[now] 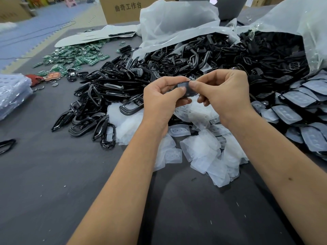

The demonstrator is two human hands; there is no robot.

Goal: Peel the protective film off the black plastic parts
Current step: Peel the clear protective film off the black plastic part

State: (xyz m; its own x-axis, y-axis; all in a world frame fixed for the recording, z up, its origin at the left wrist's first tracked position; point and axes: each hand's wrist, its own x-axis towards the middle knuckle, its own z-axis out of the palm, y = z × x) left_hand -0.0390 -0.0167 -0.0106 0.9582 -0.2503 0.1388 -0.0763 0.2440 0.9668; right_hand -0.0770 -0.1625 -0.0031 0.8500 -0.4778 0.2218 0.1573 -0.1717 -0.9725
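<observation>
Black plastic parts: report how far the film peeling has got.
Done: a heap of peeled clear films lies under the hands, with bare black frames piled to the left. In hand: the left hand holds one black part while the right hand pinches at its top edge. Left: many film-covered parts on the right, plus a full bag behind.

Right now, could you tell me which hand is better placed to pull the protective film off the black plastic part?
The right hand: it pinches the top edge of the film-covered black plastic part, while the left hand grips its body.
</observation>
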